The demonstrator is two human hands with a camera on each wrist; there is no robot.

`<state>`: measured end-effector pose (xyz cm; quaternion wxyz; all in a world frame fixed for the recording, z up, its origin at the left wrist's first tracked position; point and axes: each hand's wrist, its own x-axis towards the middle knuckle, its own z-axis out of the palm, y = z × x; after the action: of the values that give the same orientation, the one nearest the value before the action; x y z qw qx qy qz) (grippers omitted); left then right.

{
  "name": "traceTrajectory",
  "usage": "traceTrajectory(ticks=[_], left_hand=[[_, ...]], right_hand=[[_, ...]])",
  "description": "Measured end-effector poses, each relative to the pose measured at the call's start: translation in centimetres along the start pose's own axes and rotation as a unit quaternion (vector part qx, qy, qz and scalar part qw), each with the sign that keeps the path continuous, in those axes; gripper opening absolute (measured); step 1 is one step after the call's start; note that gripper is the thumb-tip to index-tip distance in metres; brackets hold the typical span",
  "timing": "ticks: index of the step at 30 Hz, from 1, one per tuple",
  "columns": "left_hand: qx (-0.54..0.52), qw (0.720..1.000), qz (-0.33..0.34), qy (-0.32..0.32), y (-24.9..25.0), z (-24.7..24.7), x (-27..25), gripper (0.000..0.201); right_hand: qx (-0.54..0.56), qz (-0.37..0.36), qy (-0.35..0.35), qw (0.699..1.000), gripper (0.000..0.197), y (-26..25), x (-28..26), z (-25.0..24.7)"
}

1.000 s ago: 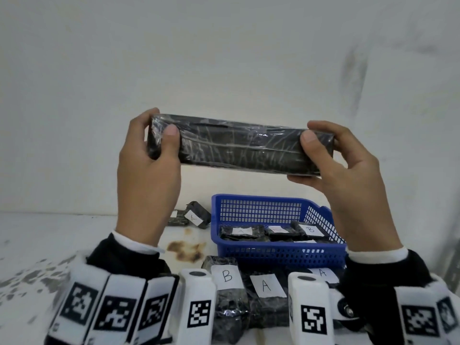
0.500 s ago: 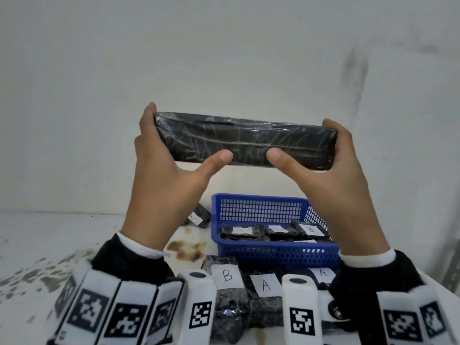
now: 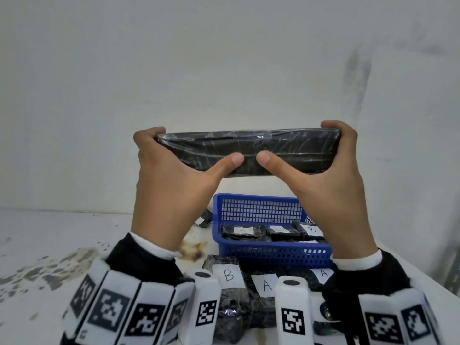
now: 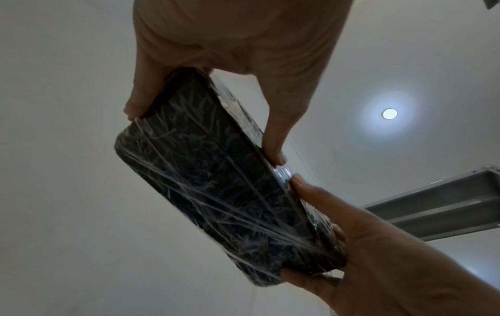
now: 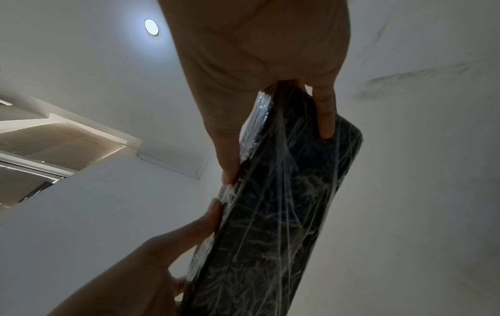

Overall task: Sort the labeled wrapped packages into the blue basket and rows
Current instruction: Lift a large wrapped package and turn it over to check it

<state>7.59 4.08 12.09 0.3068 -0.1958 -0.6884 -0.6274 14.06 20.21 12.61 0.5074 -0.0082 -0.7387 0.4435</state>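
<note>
Package: the long black wrapped package (image 3: 249,151) was held level in the air above the blue basket (image 3: 261,207), no label showing on its near face.
Grip: left hand (image 3: 171,185) clasped the 9 o'clock end, right hand (image 3: 331,185) the 3 o'clock end, thumbs pressed near the middle.
Risk: slick film could let it slip; an unread label could send it to the wrong place.
Counter: A and B packages (image 3: 266,285) lay at 6 o'clock.
</note>
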Motion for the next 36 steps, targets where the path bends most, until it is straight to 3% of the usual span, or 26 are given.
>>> traceTrajectory(ticks=[5,11,21,27,31,36], left_hand=[[-0.001,1.0,-0.002,0.02,0.5,0.7,-0.7,0.109],[-0.007,1.0,0.005,0.024,0.4,0.8,-0.7,0.102],[-0.037,0.993,0.051,0.095,-0.6,0.0,0.6,0.049],[-0.056,0.993,0.046,0.093,-0.5,-0.1,0.6,0.041],[-0.081,0.993,0.038,0.079,-0.2,0.2,0.3,0.04],[-0.059,0.997,0.03,0.038,0.0,0.9,-0.4,0.069]], right_hand=[[0.005,-0.013,0.018,1.0,0.078,0.1,0.2,-0.2],[0.011,-0.022,0.026,0.999,0.053,0.5,0.7,-0.7],[-0.045,0.014,-0.012,0.999,0.051,0.3,0.8,-0.8],[-0.012,0.044,-0.036,0.998,0.079,-0.3,0.3,-0.4],[-0.005,0.068,-0.037,0.997,0.122,-0.4,0.2,-0.1],[0.0,0.038,0.004,0.999,0.127,0.1,0.3,0.1]])
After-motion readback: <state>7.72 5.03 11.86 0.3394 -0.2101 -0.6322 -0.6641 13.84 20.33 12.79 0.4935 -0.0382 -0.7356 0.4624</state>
